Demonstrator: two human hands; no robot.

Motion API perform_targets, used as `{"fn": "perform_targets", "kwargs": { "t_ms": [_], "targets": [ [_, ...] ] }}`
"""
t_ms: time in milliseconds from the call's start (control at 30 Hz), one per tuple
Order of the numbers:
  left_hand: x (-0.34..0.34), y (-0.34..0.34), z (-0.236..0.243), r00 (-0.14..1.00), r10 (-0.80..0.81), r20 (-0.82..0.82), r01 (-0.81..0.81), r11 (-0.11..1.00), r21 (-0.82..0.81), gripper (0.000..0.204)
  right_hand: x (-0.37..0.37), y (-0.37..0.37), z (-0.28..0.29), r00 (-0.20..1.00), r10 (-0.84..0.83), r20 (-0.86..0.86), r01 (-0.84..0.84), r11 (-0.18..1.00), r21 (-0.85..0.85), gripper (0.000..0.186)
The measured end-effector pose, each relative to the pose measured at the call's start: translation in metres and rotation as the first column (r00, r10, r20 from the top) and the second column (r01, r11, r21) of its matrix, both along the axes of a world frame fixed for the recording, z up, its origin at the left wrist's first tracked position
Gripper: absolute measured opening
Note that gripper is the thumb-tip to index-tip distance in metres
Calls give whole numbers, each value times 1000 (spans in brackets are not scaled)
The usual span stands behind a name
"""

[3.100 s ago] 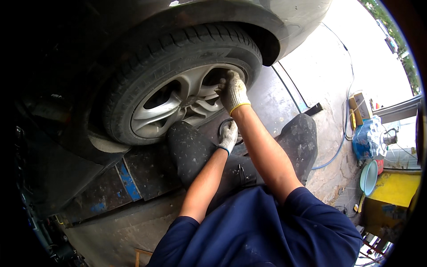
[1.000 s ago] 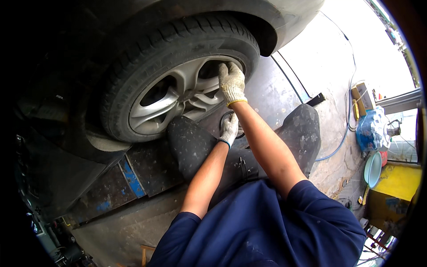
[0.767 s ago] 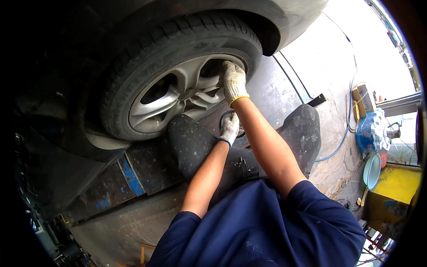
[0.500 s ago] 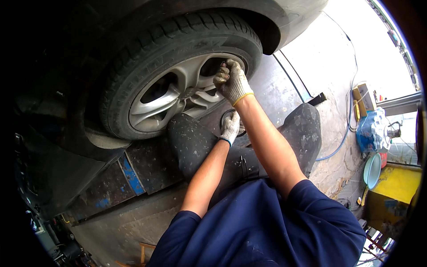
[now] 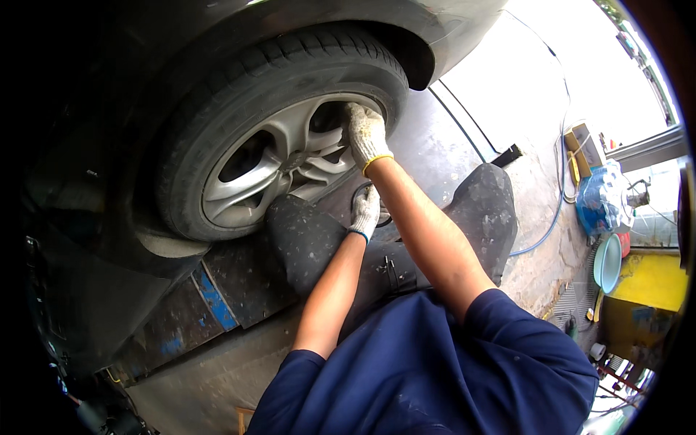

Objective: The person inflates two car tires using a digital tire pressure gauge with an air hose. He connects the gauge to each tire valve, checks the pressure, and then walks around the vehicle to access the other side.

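Observation:
A car wheel fills the upper left, its black tyre [image 5: 190, 138] round a silver multi-spoke rim [image 5: 250, 178]. My right hand [image 5: 365, 133], in a whitish knit glove with a yellow cuff, is at the rim's right side by a gap between spokes. Its fingers are curled, and their tips are hidden, so what they pinch does not show. Lower down, between my knees, my left hand [image 5: 366, 212] in a similar glove with a blue cuff is closed on a black looped hose [image 5: 357, 194]. Most of that loop lies behind the glove and my right forearm.
The dark car body [image 5: 464, 32] arches over the wheel. A dark metal platform [image 5: 250, 279] with blue paint lies below. A blue hose [image 5: 545, 235] runs along the floor at right, near a blue plastic-wrapped bundle [image 5: 600, 199], a light-blue basin [image 5: 607, 262] and a yellow box [image 5: 652, 279].
My right hand has turned over and moved slightly down and left, its fingers now toward the rim. My left hand stays at the black hose. The whole view has shifted a little.

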State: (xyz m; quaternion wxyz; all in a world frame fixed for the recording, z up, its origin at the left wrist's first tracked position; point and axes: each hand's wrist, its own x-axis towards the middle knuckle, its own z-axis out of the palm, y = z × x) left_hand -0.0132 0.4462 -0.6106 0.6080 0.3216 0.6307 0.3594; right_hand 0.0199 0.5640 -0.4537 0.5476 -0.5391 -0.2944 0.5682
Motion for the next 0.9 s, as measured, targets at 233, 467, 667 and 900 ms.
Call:
{"fn": "perform_targets", "kwargs": {
  "t_ms": [233, 467, 667, 900],
  "targets": [
    [4, -1, -2, 993, 74, 93, -77, 997, 22, 46, 9, 6, 2, 645, 58, -762, -229, 966, -119, 16],
    [-5, 3, -10, 968, 99, 232, -103, 995, 4, 46, 66, -23, -21, 876, 469, 111, -472, 882, -4, 31],
    [-19, 3, 96, 977, -5, 213, -54, 960, 273, 48, 148, -99, -56, 375, 775, 508, -814, 537, -220, 83],
    [-32, 19, 259, 481, -285, -829, 792, 547, 272, 26, 112, -127, -121, 726, 656, 204, -678, 732, 58, 20]
  ]
}}
